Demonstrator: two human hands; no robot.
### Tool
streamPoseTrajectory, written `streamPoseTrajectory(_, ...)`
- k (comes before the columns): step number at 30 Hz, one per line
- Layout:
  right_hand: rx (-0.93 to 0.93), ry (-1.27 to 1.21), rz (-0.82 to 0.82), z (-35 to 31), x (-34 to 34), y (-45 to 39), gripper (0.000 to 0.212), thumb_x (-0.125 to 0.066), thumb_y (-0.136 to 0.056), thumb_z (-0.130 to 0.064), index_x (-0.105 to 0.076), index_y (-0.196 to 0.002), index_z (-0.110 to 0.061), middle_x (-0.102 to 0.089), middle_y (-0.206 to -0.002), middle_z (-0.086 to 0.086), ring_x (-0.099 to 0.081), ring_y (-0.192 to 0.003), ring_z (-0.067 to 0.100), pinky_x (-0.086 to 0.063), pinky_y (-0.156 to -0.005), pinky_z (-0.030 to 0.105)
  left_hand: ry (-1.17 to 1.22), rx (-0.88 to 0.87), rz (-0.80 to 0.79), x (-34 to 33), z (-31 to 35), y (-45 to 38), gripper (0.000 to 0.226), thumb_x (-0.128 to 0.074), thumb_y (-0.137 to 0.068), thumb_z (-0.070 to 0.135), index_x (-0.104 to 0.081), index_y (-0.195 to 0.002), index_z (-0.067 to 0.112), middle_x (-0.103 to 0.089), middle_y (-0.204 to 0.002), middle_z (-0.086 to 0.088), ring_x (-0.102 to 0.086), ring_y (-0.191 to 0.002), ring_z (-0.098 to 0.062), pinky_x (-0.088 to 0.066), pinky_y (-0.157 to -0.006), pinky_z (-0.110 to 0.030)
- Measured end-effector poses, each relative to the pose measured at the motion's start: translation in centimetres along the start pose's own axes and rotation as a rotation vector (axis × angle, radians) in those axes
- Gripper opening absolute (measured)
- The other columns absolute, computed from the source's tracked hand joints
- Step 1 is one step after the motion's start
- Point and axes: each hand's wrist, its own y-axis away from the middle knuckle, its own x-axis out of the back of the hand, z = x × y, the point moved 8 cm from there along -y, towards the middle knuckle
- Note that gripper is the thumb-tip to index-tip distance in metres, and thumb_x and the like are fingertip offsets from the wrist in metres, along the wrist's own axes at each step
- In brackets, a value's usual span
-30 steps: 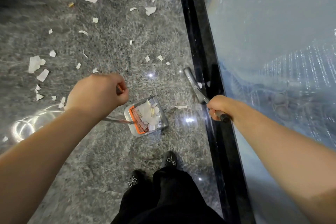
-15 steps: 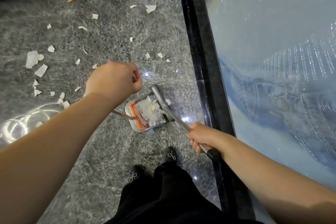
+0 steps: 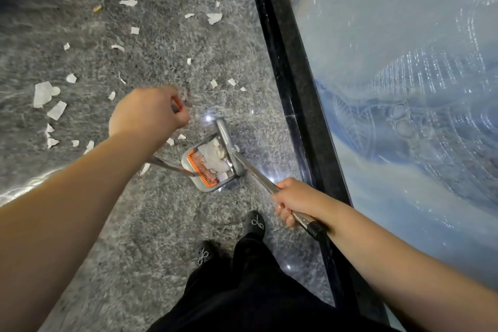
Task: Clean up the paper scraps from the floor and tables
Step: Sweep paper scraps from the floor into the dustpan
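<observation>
A grey dustpan (image 3: pixel 190 178) with an orange comb stands on the grey stone floor (image 3: pixel 151 224) and holds several white paper scraps (image 3: pixel 215 159). My left hand (image 3: pixel 147 113) grips the top of its long metal handle (image 3: pixel 167 165). My right hand (image 3: pixel 292 201) grips the broom's metal pole (image 3: pixel 256 174). The grey broom head (image 3: pixel 229 145) lies along the pan's right edge, touching the scraps inside. White paper scraps (image 3: pixel 44 94) lie scattered over the floor to the left and ahead.
A black border strip (image 3: pixel 291 83) runs diagonally on the right, with a glossy blue-white marble surface (image 3: pixel 404 89) beyond it. My black shoes (image 3: pixel 254 224) and black trousers stand just below the dustpan. A small yellowish bit (image 3: pixel 97 8) lies at far left.
The broom head swept from the black border strip leftward to the dustpan's mouth. My right hand pulled back toward my body, while the left hand shifted slightly with the pan handle.
</observation>
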Motion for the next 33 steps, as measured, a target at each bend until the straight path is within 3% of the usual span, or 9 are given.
streamPoseTrajectory(7,0.049,-0.030,0.043,-0.6,-1.8,1.5,0.014,-0.039,-0.094,0.001,-0.044,-0.095,-0.012,-0.039,-0.059,0.005,-0.034,-0.035,0.007,-0.030,-0.034,0.015,0.104,0.106,0.060,1.8,-5.6,4.6,0.009,-0.063,-0.084,0.034,-0.063,-0.083,0.025,-0.067,-0.075,-0.005,-0.060,-0.074,-0.030,-0.053,-0.063,-0.038)
streamPoseTrajectory(12,0.057,-0.024,0.088,-1.3,-3.2,1.7,0.011,-0.041,-0.098,-0.004,-0.046,-0.096,-0.014,-0.042,-0.059,0.004,-0.033,-0.035,0.006,-0.030,-0.034,0.015,0.127,0.138,0.062,2.5,-8.1,6.9,0.008,-0.065,-0.083,0.033,-0.061,-0.080,0.027,-0.061,-0.067,0.004,-0.057,-0.066,-0.027,-0.049,-0.060,-0.033)
streamPoseTrajectory(17,0.070,0.013,0.148,-1.7,-3.2,-0.3,0.012,-0.044,-0.096,-0.003,-0.047,-0.093,-0.014,-0.044,-0.060,0.005,-0.035,-0.035,0.007,-0.031,-0.035,0.016,0.105,0.141,0.048,3.3,-10.2,7.3,0.010,-0.065,-0.082,0.034,-0.062,-0.078,0.026,-0.066,-0.068,0.002,-0.060,-0.065,-0.026,-0.054,-0.060,-0.036)
streamPoseTrajectory(27,-0.015,0.095,0.248,-2.9,-3.1,-6.3,0.013,-0.041,-0.095,-0.001,-0.047,-0.092,-0.012,-0.046,-0.061,0.007,-0.038,-0.033,0.008,-0.032,-0.036,0.017,0.019,0.023,-0.034,1.5,-7.2,4.6,0.010,-0.059,-0.086,0.034,-0.060,-0.083,0.024,-0.059,-0.068,0.000,-0.057,-0.063,-0.026,-0.040,-0.051,-0.028)
streamPoseTrajectory(31,-0.072,0.172,0.190,-3.3,-4.3,-7.6,0.015,-0.039,-0.096,-0.003,-0.048,-0.108,-0.006,-0.043,-0.059,0.003,-0.037,-0.034,0.007,-0.033,-0.034,0.017,0.005,0.008,0.005,1.4,-6.8,4.0,0.008,-0.057,-0.086,0.032,-0.059,-0.083,0.025,-0.052,-0.062,0.004,-0.053,-0.060,-0.025,-0.032,-0.046,-0.025)
streamPoseTrajectory(33,-0.106,0.183,0.140,-3.3,-5.2,-7.4,0.013,-0.039,-0.097,-0.004,-0.047,-0.106,-0.009,-0.043,-0.060,0.003,-0.036,-0.034,0.006,-0.032,-0.034,0.016,-0.001,0.010,0.007,1.4,-6.9,3.7,0.009,-0.057,-0.086,0.031,-0.060,-0.085,0.023,-0.055,-0.064,0.001,-0.054,-0.060,-0.026,-0.033,-0.045,-0.024)
